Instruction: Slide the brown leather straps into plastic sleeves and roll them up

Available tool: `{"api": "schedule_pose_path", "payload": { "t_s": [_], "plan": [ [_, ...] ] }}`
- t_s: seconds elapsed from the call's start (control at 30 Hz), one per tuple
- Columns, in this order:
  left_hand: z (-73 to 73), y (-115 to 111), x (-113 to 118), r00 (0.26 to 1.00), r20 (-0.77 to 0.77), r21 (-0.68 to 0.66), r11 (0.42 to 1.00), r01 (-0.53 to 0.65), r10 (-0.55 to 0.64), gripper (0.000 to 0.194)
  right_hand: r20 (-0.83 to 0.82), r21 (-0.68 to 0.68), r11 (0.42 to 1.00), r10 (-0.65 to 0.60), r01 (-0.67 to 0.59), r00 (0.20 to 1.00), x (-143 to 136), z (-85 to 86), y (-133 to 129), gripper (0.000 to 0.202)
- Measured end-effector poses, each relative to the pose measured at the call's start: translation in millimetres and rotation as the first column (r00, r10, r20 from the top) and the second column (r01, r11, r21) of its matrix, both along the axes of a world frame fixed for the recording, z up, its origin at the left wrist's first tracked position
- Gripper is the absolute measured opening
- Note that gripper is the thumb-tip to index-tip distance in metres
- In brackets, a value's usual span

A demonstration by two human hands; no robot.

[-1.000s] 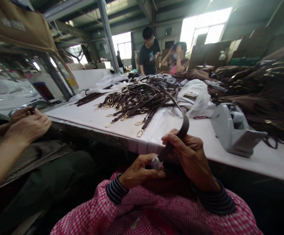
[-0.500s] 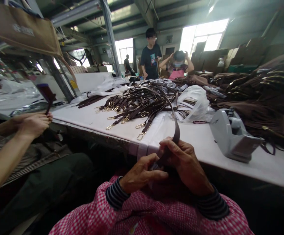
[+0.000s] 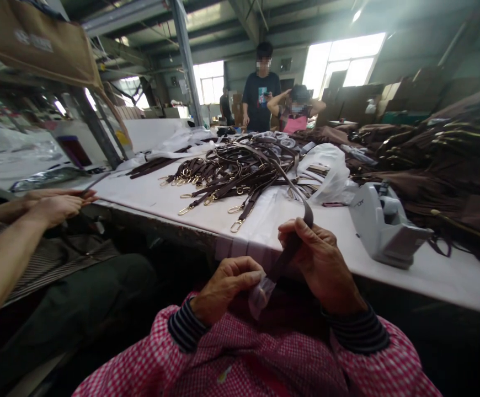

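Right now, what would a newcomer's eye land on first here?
Probably the two hands at bottom centre: the right hand grips a dark brown strap, and the left hand pinches clear wrapping at its end. Behind them, a heap of straps with gold clasps covers the white table.

A dark brown leather strap (image 3: 292, 242) arcs up from the lap toward twelve o'clock, then bends back over the tabletop edge. Its lower end carries a crumpled clear plastic wrap (image 3: 260, 292), hanging at about seven o'clock from the strap's middle.
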State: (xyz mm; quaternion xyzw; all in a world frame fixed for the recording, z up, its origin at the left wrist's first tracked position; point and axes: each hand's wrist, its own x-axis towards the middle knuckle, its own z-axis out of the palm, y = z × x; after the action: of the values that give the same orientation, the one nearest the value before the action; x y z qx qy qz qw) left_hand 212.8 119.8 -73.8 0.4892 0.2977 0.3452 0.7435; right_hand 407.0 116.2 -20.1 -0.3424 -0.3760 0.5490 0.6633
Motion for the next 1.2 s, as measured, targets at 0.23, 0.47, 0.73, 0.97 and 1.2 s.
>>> {"api": "schedule_pose_path", "payload": {
  "t_s": [0.23,0.47,0.73,0.97,1.2],
  "plan": [
    [7.9,-12,5,1.000,-0.007,-0.001,1.000,-0.009,0.009,0.032,0.137,0.059,0.998,-0.014,0.006,0.991,1,11.9,-19,0.031],
    [2.8,-13,-1,1.000,0.025,0.094,0.996,-0.007,0.005,0.047,0.345,0.281,0.951,0.025,-0.128,0.938,-1,32.4,-49,0.026],
    [23.9,-19,6,0.987,0.065,0.149,0.976,-0.157,0.149,0.047,0.356,0.242,0.960,0.048,-0.142,0.933,-23,37.5,-53,0.032],
    [64.8,-18,21,0.968,0.206,0.181,0.966,-0.185,0.147,0.045,0.470,0.334,0.922,0.017,-0.195,0.882,-27,31.4,-42,0.034],
    [80.0,6,24,0.950,0.094,0.185,0.933,-0.310,0.297,0.049,0.079,0.227,0.971,0.064,-0.080,0.995,-22,48.5,5,0.052]
  ]
}}
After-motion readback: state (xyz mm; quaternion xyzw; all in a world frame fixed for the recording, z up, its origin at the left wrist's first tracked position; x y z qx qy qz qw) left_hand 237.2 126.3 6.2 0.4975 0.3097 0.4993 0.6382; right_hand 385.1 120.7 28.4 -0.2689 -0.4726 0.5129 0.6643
